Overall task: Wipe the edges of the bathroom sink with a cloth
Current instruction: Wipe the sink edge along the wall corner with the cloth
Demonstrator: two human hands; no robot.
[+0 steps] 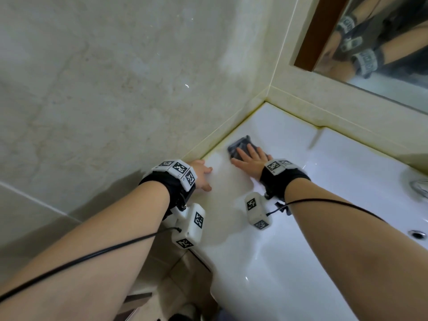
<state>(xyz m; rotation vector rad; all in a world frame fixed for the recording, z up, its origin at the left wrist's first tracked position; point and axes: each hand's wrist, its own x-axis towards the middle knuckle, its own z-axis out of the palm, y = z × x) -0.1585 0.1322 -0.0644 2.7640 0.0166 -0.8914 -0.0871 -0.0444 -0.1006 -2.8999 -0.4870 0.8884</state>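
- My right hand (251, 162): fingers straight, pressed flat on the cloth.
- Cloth (239, 145): dark grey, folded, under my right fingers and showing past their tips, on the sink rim.
- Sink (289, 135): white, glossy.
- My left hand (202, 173): just left of my right, resting on the rim beside the wall (115, 89), holding nothing.
- Wrist straps (281, 181): black, behind both hands, carrying white marker blocks (188, 224) and a black cable (92, 253) each.
- Chrome tap (418, 187), round metal hole (416, 234): well right of my fingers.
- Brown-framed mirror (393, 42): beyond my right fingertips, above.

I find no legible text, brand or number. Black-and-white square code markers (179, 168) sit on white plastic wrist blocks (188, 230). I cannot decode them.
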